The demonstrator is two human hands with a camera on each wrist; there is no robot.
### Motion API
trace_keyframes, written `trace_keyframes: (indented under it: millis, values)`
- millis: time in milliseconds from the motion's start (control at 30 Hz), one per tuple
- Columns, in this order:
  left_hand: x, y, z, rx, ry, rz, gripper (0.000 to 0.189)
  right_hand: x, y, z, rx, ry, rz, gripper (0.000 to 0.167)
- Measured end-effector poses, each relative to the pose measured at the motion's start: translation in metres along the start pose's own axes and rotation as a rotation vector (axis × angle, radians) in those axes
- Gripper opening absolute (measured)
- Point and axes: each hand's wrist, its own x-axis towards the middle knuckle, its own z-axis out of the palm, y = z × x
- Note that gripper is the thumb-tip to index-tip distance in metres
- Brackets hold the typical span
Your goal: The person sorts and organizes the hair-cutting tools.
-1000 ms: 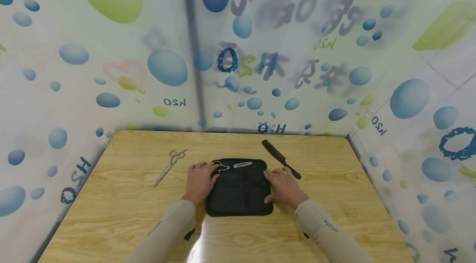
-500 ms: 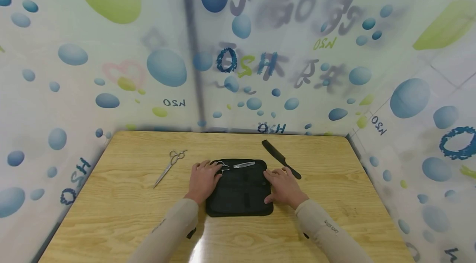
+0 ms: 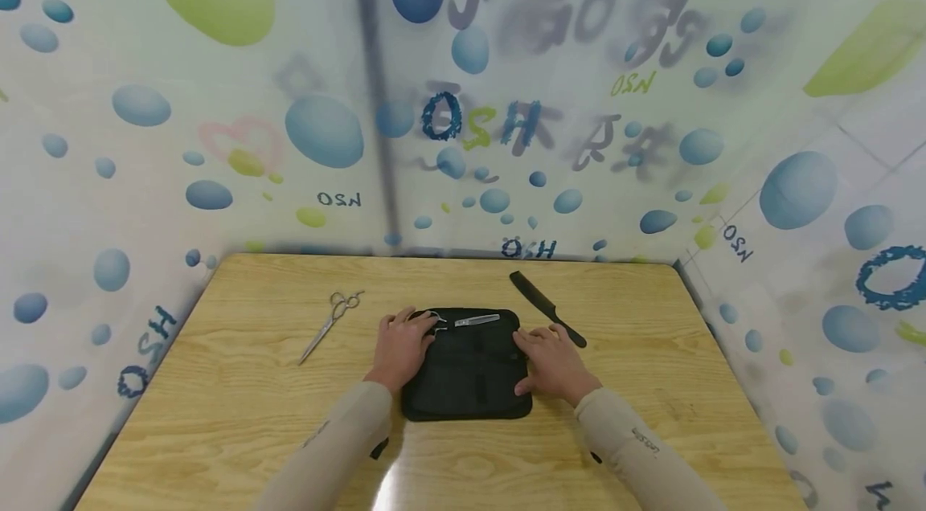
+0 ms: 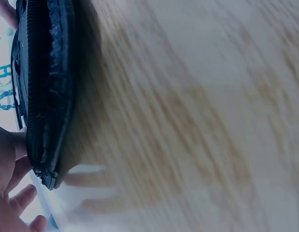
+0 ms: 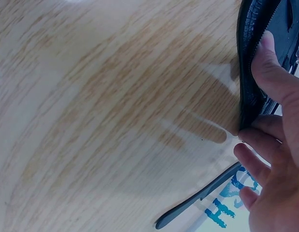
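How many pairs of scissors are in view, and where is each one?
2. One pair of scissors lies on the wooden table, left of the black zippered case; the other pair is near the case's far edge, partly hidden by the left hand.

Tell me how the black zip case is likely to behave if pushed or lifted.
The black zip case lies broad and flat, so it probably won't tip or roll. Its crinkled inner edge in the left wrist view suggests it may flex when lifted. A dark strip seems to cross the scissors on it, so they may stay put.
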Motion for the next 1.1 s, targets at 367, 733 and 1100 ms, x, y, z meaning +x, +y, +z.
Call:
trace_keyframes:
  millis: [367,733,1100]
  values:
    - [-0.001,-0.010,0.000,-0.099,-0.033,-0.002,0.038,0.002,-0.002,0.000,0.023,-0.009,-0.011,0.094]
    - [-0.006,-0.037,-0.007,-0.100,0.026,-0.015,0.039,0.001,-0.003,-0.004,0.027,-0.045,0.009,0.094]
    - [-0.023,-0.062,-0.022,-0.082,0.084,-0.019,0.027,-0.001,-0.003,-0.006,0.029,-0.043,0.002,0.094]
